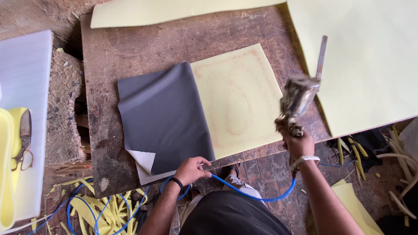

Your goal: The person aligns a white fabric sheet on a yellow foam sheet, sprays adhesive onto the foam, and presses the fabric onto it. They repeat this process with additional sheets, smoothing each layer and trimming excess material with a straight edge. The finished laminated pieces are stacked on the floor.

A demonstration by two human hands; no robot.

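The left hand [191, 169] sits low at centre frame, fingers curled shut. The right hand [299, 143] is raised at right, fist clenched.

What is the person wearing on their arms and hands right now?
Both arms are bare, with no sleeves or gloves. The left hand has a black band around its wrist. The right hand has a white band around its wrist. No rings or markings can be made out.
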